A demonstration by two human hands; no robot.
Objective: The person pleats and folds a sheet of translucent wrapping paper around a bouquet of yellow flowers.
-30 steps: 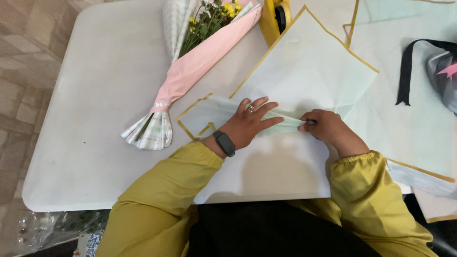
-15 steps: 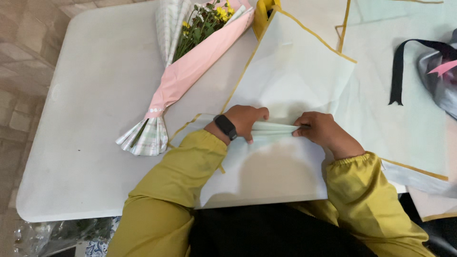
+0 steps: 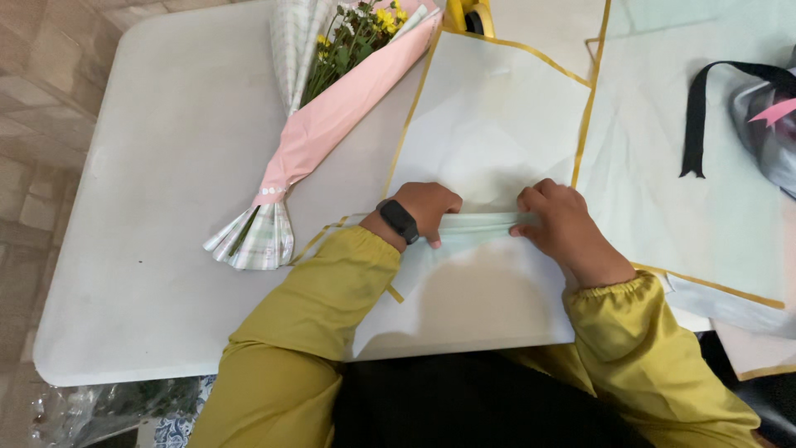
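A pale green wrapping sheet with a gold border [image 3: 497, 116] lies on the white table [image 3: 166, 207] in front of me. Its near part is gathered into a narrow fold [image 3: 479, 221]. My left hand [image 3: 427, 207] grips the left end of that fold, fingers curled over it; a black band sits on that wrist. At the fold's right end my right hand [image 3: 560, 224] pinches it. Both arms wear yellow-green sleeves.
A bouquet of yellow flowers in pink and checked paper [image 3: 323, 124] lies diagonally to the left. More gold-edged sheets [image 3: 705, 216] spread to the right, with a black ribbon [image 3: 701, 116] and a grey bundle [image 3: 767, 124] at the far right. A yellow object [image 3: 466, 15] stands at the top edge.
My left hand, flat on the sheet a second ago, has curled shut around the fold. The sheet's near part is gathered tighter between both hands. The view has shifted slightly.
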